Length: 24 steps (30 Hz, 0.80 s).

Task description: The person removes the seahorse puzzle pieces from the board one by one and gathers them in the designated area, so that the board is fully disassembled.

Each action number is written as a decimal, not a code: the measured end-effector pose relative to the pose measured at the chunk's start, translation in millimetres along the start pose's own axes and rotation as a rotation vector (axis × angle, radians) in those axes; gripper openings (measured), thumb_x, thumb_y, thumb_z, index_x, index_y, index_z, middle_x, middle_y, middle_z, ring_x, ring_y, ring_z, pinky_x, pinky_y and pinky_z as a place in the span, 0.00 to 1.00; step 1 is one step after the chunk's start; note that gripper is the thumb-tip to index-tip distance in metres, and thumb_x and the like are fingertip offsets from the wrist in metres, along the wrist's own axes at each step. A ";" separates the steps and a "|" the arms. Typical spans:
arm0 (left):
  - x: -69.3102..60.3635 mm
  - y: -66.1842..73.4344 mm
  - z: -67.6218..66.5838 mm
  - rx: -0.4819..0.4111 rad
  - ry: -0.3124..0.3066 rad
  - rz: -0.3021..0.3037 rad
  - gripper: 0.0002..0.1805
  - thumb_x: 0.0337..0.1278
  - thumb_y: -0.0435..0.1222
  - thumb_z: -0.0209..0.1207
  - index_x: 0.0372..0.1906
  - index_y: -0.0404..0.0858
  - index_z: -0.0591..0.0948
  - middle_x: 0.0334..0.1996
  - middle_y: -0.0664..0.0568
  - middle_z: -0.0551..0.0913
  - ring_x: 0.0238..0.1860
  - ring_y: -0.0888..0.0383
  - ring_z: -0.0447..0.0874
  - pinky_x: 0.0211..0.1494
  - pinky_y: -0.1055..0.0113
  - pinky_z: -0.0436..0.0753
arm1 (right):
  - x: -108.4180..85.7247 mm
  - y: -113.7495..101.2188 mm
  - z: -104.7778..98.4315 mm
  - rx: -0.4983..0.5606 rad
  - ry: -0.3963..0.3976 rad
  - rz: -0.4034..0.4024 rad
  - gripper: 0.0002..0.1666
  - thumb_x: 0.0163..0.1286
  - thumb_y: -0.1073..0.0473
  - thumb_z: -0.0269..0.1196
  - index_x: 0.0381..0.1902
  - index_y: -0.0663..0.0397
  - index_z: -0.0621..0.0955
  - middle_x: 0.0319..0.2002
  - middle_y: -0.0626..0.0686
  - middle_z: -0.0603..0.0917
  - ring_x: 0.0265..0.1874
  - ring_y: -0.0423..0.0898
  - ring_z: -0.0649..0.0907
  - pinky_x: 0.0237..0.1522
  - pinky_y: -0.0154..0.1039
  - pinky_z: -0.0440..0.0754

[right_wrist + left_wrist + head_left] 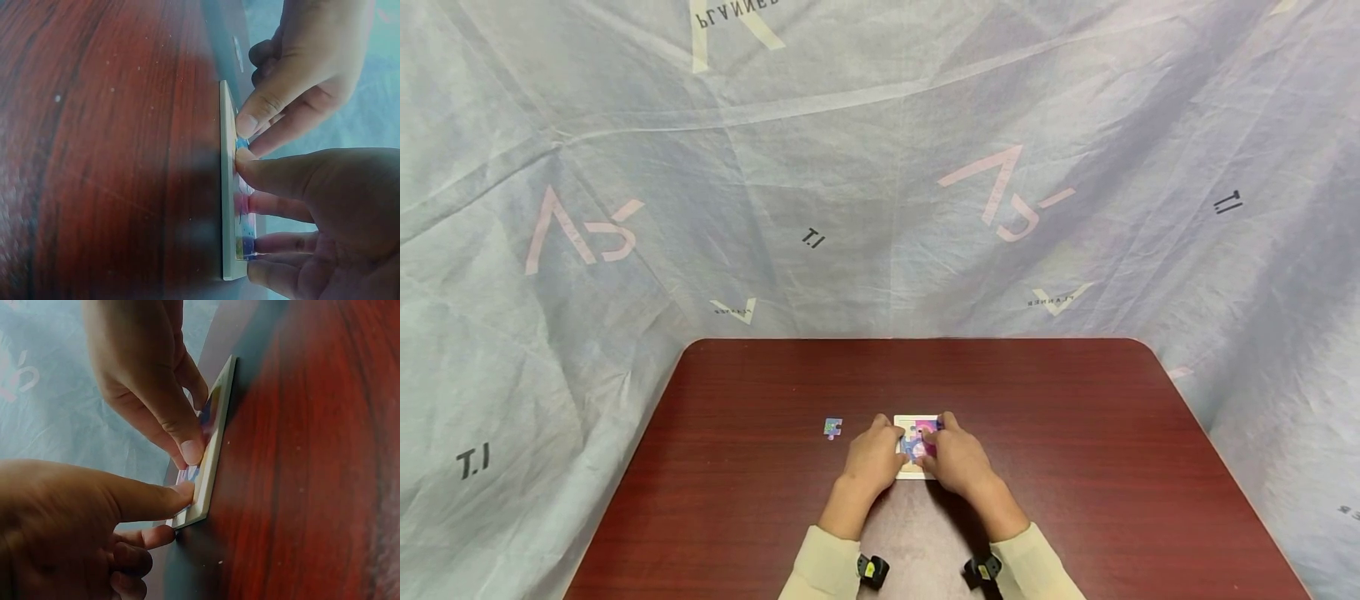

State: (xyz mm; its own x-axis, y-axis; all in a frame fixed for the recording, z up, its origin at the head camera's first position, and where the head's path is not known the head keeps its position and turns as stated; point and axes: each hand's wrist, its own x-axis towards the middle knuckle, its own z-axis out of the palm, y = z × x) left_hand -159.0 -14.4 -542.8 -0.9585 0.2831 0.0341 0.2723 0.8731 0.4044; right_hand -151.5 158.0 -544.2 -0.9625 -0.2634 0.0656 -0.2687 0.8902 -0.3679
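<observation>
A small jigsaw puzzle [913, 451] with blue, pink and purple pieces lies in a white-rimmed puzzle tray [917, 477] on the table. At the tray's left side, my left hand [871, 454] grips the rim, its thumb [178, 495] on top and forefinger at the edge. Its other fingers curl loosely. My right hand [962, 460] spreads over the right side; its thumb [247, 164] and fairly straight fingers press the pieces and touch the far rim. The hands cover part of the picture. A loose blue jigsaw piece [832, 428] lies apart, left of the tray.
The dark red wood-grain table [760, 392] extends around the tray, with rounded far corners. Grey printed cloth [865, 183] hangs behind it and along both sides. Black wrist cameras are strapped at both cuffs.
</observation>
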 end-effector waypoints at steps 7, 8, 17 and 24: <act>-0.2 2.9 -0.4 0.042 0.016 0.001 0.21 0.53 0.40 0.78 0.53 0.41 0.91 0.43 0.48 0.82 0.35 0.48 0.89 0.40 0.52 0.88 | 0.3 -0.3 -0.5 0.001 0.000 -0.004 0.17 0.60 0.53 0.78 0.44 0.55 0.91 0.56 0.64 0.79 0.29 0.55 0.86 0.39 0.55 0.87; 0.0 3.2 -0.2 0.049 0.023 0.003 0.20 0.52 0.40 0.78 0.52 0.42 0.91 0.42 0.48 0.81 0.34 0.48 0.89 0.39 0.52 0.88 | 0.5 -0.1 -0.5 0.000 0.002 -0.004 0.17 0.60 0.52 0.79 0.44 0.55 0.91 0.55 0.64 0.79 0.28 0.55 0.85 0.38 0.55 0.87; 0.9 5.9 -0.3 0.052 0.024 -0.011 0.21 0.50 0.39 0.79 0.51 0.41 0.90 0.43 0.47 0.82 0.33 0.46 0.89 0.38 0.52 0.88 | 0.5 2.8 0.0 0.001 -0.032 0.000 0.23 0.59 0.46 0.79 0.46 0.54 0.91 0.53 0.63 0.78 0.27 0.51 0.82 0.37 0.54 0.86; 2.3 6.6 -2.8 0.032 0.007 -0.030 0.19 0.49 0.38 0.79 0.49 0.40 0.90 0.43 0.46 0.82 0.33 0.46 0.89 0.39 0.51 0.88 | 0.6 0.5 -2.4 -0.006 -0.031 -0.009 0.23 0.57 0.47 0.81 0.45 0.54 0.91 0.54 0.63 0.79 0.27 0.51 0.82 0.37 0.53 0.86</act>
State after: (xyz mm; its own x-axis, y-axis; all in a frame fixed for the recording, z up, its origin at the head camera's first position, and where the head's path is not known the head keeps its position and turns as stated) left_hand -159.5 -9.0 -537.5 -0.9667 0.2541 0.0288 0.2461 0.8935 0.3757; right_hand -152.3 159.2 -542.1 -0.9584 -0.2827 0.0404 -0.2777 0.8900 -0.3616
